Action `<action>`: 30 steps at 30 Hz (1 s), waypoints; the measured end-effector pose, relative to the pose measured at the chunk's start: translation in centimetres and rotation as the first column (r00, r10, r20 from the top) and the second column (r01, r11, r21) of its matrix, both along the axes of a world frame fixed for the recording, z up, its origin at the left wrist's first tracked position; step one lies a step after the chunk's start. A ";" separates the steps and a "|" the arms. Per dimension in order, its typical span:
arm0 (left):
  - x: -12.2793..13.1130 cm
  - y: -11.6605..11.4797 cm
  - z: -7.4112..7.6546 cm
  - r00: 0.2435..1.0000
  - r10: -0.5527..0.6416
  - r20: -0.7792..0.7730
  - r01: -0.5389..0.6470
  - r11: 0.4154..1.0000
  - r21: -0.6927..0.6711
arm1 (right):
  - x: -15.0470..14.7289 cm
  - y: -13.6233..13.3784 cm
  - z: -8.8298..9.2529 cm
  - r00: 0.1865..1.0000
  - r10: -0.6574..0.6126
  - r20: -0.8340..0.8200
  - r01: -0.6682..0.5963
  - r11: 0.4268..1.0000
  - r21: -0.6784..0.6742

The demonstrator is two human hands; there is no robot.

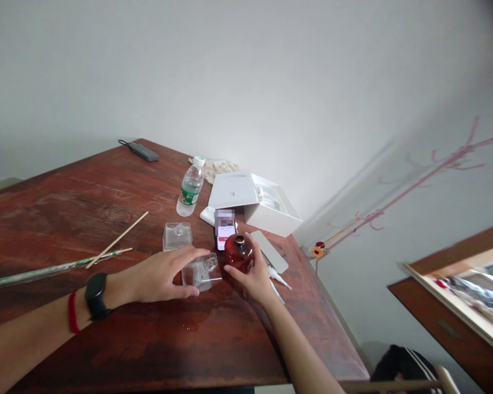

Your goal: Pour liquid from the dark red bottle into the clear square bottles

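Note:
My left hand [164,273] reaches across the wooden table [86,208], its fingers curved around a clear square glass bottle [203,272] with a round neck. My right hand [252,276] wraps around the side of a round red glass bottle [238,253] with an open dark neck, which stands upright on the table. The two bottles sit side by side, close together. A second clear glass bottle [177,235] stands just behind my left hand. My left wrist carries a black watch and a red band.
Behind the bottles lie a phone [225,229], an open white box [254,202], a plastic water bottle [190,187], thin wooden sticks [117,239], a long clear wrapper [36,272], a grey power bank [143,151] and small white nozzles [277,275]. The table edge runs right.

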State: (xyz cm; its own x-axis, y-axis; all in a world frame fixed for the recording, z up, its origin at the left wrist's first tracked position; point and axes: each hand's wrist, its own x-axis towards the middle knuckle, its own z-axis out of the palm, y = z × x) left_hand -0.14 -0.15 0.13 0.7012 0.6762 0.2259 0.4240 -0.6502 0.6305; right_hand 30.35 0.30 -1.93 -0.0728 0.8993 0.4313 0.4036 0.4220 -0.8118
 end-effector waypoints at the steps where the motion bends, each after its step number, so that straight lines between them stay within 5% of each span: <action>1: 0.0 0.0 0.0 1.000 -0.001 0.003 0.001 1.000 0.002 | 0.0 0.0 0.0 1.000 0.000 0.000 0.000 1.000 -0.001; 30: 0.0 0.1 -0.1 1.000 0.004 0.001 -0.004 1.000 0.016 | 0.1 0.0 0.3 1.000 0.013 0.018 -0.013 1.000 0.011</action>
